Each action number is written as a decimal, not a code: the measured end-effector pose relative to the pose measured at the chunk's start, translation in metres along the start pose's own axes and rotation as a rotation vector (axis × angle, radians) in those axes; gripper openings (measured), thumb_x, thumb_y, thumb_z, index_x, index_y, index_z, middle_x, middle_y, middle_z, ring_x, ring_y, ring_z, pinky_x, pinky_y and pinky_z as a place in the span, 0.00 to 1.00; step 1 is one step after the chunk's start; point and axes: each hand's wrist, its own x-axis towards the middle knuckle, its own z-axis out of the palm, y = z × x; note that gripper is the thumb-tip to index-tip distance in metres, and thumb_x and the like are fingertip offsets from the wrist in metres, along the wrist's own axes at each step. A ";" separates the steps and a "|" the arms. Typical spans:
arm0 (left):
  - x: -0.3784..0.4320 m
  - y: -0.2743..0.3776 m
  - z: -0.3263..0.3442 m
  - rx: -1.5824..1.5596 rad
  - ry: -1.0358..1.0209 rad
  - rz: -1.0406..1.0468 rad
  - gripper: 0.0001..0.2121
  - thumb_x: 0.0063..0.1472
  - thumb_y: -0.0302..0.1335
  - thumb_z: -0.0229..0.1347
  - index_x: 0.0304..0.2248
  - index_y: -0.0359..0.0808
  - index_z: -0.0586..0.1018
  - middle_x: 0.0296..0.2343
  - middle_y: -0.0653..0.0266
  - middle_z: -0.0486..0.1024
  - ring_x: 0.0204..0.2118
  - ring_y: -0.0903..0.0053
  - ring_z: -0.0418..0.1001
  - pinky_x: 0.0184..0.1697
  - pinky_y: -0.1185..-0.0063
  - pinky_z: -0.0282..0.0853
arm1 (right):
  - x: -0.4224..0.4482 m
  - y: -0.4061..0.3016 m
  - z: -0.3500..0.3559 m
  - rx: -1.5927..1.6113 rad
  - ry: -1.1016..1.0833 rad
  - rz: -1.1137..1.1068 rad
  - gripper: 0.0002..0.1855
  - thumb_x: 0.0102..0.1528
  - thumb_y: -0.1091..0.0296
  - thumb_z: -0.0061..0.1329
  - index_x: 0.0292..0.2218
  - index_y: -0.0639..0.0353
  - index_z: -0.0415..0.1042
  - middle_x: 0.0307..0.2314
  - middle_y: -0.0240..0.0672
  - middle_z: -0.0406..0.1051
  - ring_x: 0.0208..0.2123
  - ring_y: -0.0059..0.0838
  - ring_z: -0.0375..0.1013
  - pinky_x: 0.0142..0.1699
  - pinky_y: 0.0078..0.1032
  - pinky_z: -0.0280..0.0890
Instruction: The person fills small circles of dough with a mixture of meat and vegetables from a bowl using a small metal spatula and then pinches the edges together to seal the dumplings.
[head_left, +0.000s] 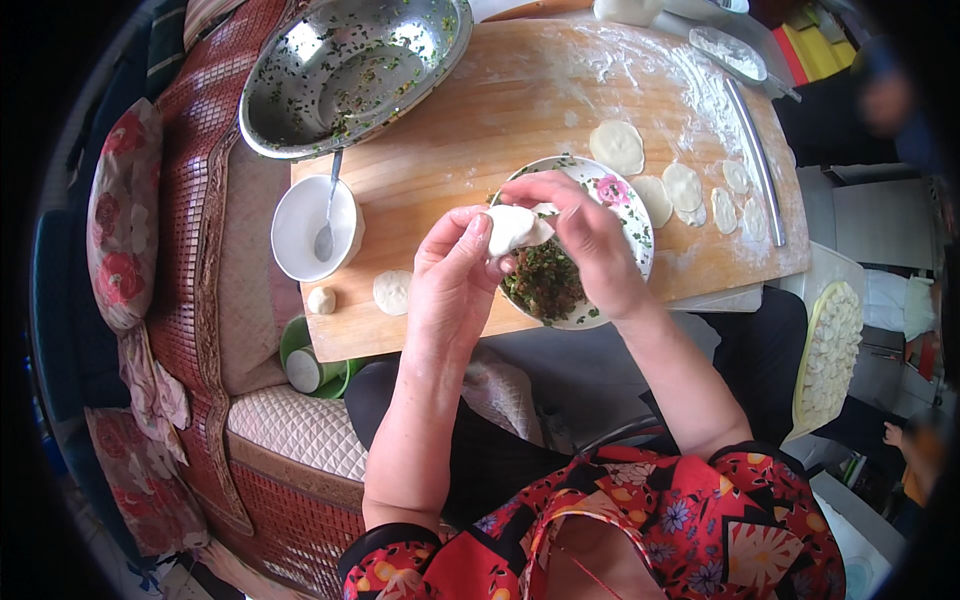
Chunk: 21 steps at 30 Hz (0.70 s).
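My left hand (457, 262) holds a white dough dumpling (511, 231) between thumb and fingers, above a plate. Curled around the dumpling's right end is my right hand (592, 240), its thumb apart from the index finger; whether it grips the dough I cannot tell. Beneath both hands lies a white plate (639, 217) with a pink flower. Chopped green and brown filling (546, 289) is heaped on the plate's near side, partly hidden by the hands. To the left, a round dough wrapper (392, 292) and a small dough ball (321, 301) rest on the wooden board (442, 176).
A steel basin (352, 82) smeared with green bits stands back left, near a white bowl (315, 202) holding a spoon (325, 241). Rightward are several wrappers (681, 187), a metal rod (754, 161) and a flour scoop (727, 54). Many small pieces fill a tray (801, 397).
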 end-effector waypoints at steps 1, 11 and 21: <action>0.000 -0.001 0.000 -0.033 -0.016 -0.021 0.05 0.62 0.25 0.52 0.36 0.34 0.76 0.32 0.65 0.76 0.31 0.83 0.72 0.31 0.84 0.69 | -0.001 0.003 0.002 0.000 0.000 0.000 0.36 0.59 0.37 0.35 0.43 0.69 0.70 0.41 0.42 0.67 0.47 0.32 0.65 0.51 0.26 0.60; -0.004 -0.002 0.009 0.641 0.079 0.307 0.07 0.60 0.23 0.54 0.37 0.30 0.73 0.30 0.65 0.73 0.33 0.84 0.71 0.35 0.84 0.70 | -0.008 0.003 0.031 -0.142 0.223 0.089 0.25 0.65 0.56 0.33 0.28 0.67 0.71 0.16 0.35 0.67 0.21 0.27 0.70 0.28 0.23 0.65; -0.010 -0.011 0.010 0.523 0.025 0.155 0.31 0.65 0.52 0.36 0.48 0.28 0.69 0.33 0.60 0.75 0.25 0.85 0.71 0.28 0.89 0.66 | -0.008 -0.005 0.059 0.679 0.315 0.439 0.20 0.64 0.57 0.35 0.32 0.65 0.71 0.15 0.23 0.59 0.15 0.11 0.57 0.19 0.13 0.51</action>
